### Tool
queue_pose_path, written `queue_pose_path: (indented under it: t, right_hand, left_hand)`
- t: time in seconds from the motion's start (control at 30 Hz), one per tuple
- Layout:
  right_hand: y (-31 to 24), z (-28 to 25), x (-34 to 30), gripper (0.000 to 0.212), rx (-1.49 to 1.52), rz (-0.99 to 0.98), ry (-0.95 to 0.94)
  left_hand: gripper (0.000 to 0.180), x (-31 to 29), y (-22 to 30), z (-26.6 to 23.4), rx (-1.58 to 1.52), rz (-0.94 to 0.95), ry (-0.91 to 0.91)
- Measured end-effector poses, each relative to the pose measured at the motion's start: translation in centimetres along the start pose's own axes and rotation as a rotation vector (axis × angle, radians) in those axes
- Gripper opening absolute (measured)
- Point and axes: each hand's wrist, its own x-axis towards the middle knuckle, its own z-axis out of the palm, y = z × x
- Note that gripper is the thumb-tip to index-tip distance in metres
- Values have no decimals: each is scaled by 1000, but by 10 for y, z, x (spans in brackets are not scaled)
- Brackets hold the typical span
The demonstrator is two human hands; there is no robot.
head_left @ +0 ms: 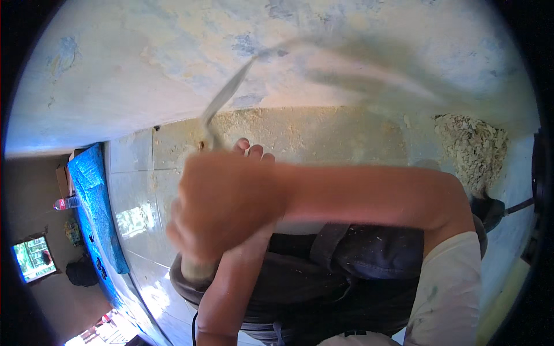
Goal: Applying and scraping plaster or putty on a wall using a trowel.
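Observation:
My right arm reaches across from the right, and my right hand (228, 202) is closed in a fist, blurred by motion. It grips a trowel (231, 86) whose thin metal blade shows edge-on and slants up to the patchy, peeling wall (173, 69). The fist hides the upper part of the handle; a tan rounded end (199, 268) shows below it, perhaps the handle. From below, my left forearm rises behind the right wrist. Only the fingertips of my left hand (254, 151) emerge beyond it, slightly apart. The palm is hidden, and I see nothing in those fingers.
Pale flakes and dust lie on the tiled floor (323, 132) along the wall. A heap of scraped flakes (476, 147) sits at the right, near a black object with a rod (487, 213). To the left are a blue sheet (95, 202) and a plastic bottle (66, 203).

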Motion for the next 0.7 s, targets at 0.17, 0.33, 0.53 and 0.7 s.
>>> queue_pose_path:
  t: [0.17, 0.33, 0.53, 0.7]
  right_hand:
    - [8, -2, -3, 41, -21, -37, 42]
    - [5, 7, 4, 37, -78, -67, 69]
    - [16, -17, -5, 33, -255, -133, 98]
    - [12, -8, -7, 38, -494, -16, 233]
  left_hand:
    - [28, 10, 3, -5, 181, 50, 17]
    - [27, 4, -7, 1, 288, 138, 80]
    - [31, 1, 1, 1, -17, 28, -12]
    - [37, -1, -5, -2, -19, 25, 55]
